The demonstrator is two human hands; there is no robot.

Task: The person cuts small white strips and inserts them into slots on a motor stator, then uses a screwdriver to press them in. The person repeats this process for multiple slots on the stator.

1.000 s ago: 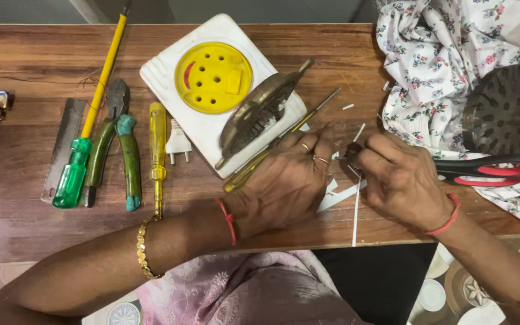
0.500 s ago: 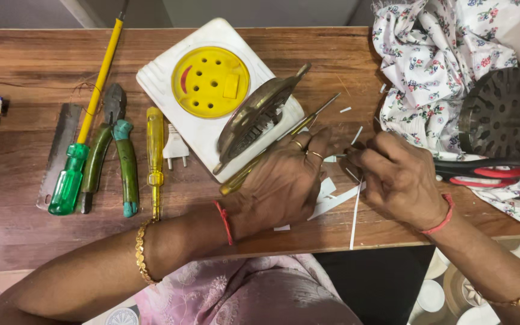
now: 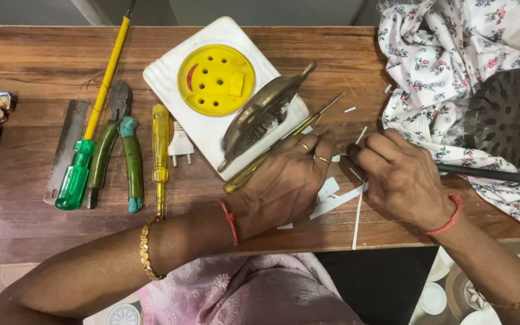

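Change in tool: half a second ago a red handle and a black handle stand apart beside my right hand (image 3: pixel 404 183); now only one long black handle of the black-handled tool (image 3: pixel 489 173) shows, lying over the flowered white cloth (image 3: pixel 428 60).
Meaning: I judge the handles are pressed together, so the tool's head is biting on the wire. The head itself is hidden under my fingers.
Change in hands: they sit almost where they were, only a little closer to each other.
Right grip: clenched around the black-handled tool, thumb towards the left hand.
Left grip: my left hand (image 3: pixel 287 180) has the fingers bent down, tips towards the same spot between the hands. I cannot tell whether they pinch the wire, because the knuckles cover it.
Where the wire is: the thin white wire (image 3: pixel 356 222) starts in the gap between my two hands and lies on the brown wooden table (image 3: pixel 31 60), near the front edge.
Long axis: almost straight towards my body, leaning only slightly.
Pointing: the free end points at me and reaches the table edge; the far end goes up under my fingers.
Position since before: the wire keeps nearly the same line as one second ago.
Nearby: flat white strips (image 3: pixel 335 203) lie just beside the wire, partly under my left hand.
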